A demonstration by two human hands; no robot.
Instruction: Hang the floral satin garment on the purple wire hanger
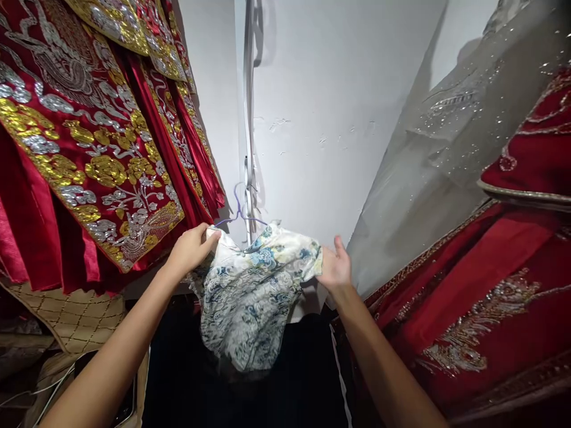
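A cream garment with a blue floral print [252, 291] hangs on a thin purple hanger [238, 211] against a white wall. My left hand [191, 248] is closed on the garment's left shoulder. On the other side, my right hand [335, 267] grips the right shoulder edge, fingers curled into the fabric. The garment's lower part droops between my forearms.
Red robes with gold and silver embroidery [89, 137] hang at the left. A grey sequinned garment [450, 137] and red embroidered garments [486, 285] hang at the right. A metal rail [250, 89] runs up the wall. Beige quilted fabric [75, 321] lies at lower left.
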